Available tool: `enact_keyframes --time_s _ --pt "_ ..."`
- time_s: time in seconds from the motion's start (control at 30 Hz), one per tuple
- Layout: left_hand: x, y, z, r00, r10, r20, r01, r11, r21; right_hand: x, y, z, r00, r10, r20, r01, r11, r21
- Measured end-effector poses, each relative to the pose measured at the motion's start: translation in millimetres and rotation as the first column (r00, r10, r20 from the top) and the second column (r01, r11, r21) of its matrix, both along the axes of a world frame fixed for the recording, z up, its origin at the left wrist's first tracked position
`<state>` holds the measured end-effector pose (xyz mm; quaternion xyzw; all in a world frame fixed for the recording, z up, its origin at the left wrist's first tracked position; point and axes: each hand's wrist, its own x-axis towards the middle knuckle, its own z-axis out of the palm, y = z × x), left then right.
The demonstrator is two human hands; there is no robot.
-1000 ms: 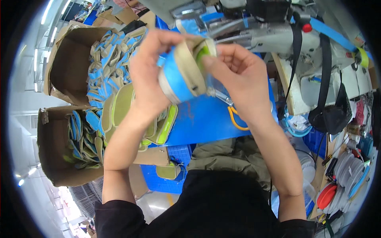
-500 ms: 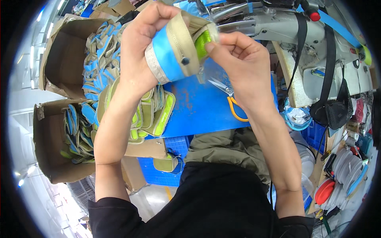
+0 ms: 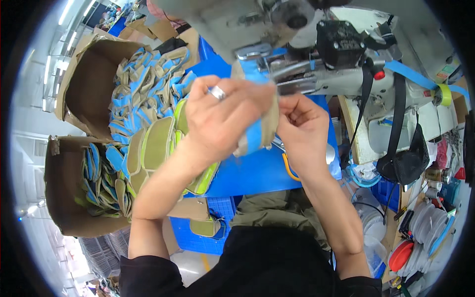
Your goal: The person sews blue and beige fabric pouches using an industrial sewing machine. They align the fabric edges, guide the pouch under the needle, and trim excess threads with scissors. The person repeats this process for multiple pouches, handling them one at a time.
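Note:
A beige fabric piece with a bright blue band [image 3: 254, 137] is between my hands, under the sewing machine's head. My left hand [image 3: 222, 116], with a ring on one finger, is closed over its left side and somewhat blurred by motion. My right hand [image 3: 306, 129] has its fingers curled in a pinch at the piece's right edge. The fingers hide much of the piece. The sewing machine [image 3: 292, 37], grey with metal parts, stands just beyond the hands. Below my right hand, scissors with an orange handle [image 3: 289, 168] lie partly covered on the blue table [image 3: 237, 178].
At left, one cardboard box [image 3: 89, 79] adjoins a heap of blue-and-beige pieces [image 3: 143, 94]; another box [image 3: 62, 183] holds similar pieces. Green-edged olive pouches [image 3: 158, 148] are piled beside my left forearm. Black straps [image 3: 396, 119] hang at right, above spools and white discs [image 3: 425, 222].
Both hands have come lower and nearer with the fabric piece, the left also moving right. The piece has turned, and its green inside no longer shows. More of the sewing machine is in view.

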<state>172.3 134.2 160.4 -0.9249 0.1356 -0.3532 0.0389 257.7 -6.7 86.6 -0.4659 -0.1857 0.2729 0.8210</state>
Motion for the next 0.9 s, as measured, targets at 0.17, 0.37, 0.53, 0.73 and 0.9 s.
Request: enact_keyframes --time_s 0.17,0.37,0.53,0.73,0.9 --pt "8 -2 -2 0.998 0.015 0.058 -0.016 1.000 0.014 1 8 3 0.998 -0.062 -0.031 0.063 0.998 0.020" --pt "-7 -6 -31 0.964 0.222 0.149 -0.132 0.881 -0.455 1 10 6 0.976 -0.170 0.135 0.183 0.979 -0.088" --pt "-20 -16 1 0.959 -0.250 -0.132 -0.271 -0.679 -0.683 0 6 -1 0.874 -0.229 0.428 0.299 0.948 -0.105" --pt "-4 -11 -13 0.945 -0.224 -0.238 -0.289 -0.232 -0.929 -3 9 -12 0.681 -0.315 0.661 0.439 0.898 -0.025" --pt "-5 -12 -12 0.944 -0.175 -0.279 -0.295 -0.073 -0.953 -3 12 -19 0.608 -0.368 0.704 0.495 0.869 0.027"
